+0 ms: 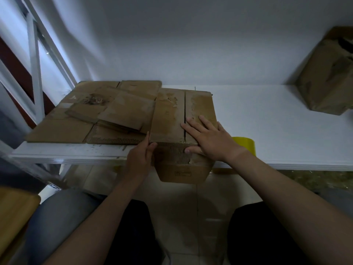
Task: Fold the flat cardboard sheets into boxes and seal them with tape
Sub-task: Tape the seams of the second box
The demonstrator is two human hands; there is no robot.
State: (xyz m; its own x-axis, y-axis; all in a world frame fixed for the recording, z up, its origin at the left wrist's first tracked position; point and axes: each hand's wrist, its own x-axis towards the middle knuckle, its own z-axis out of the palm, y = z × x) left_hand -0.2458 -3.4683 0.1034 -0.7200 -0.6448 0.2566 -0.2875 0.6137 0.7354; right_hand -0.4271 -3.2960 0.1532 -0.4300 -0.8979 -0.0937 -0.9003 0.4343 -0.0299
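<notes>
The box point(168, 115) sits at the near edge of the white table point(277, 121), its near end hanging out over the edge. Both top flaps are down and a dark seam point(185, 111) runs between them. The right hand point(208, 138) lies flat on the right flap, fingers straight and spread apart with the tips right at the seam, and the thumb point(189, 150) is hooked down onto the near face. The left hand point(140, 159) grips the near-left corner, thumb on the near face and fingers curled along the left side.

Just right of the box, half hidden behind the right wrist, is a yellow tape roll point(246, 144). To the left, touching the box, lies a stack of flat cardboard sheets point(86, 115). Far right, well apart, stands a second, crumpled box point(324, 77).
</notes>
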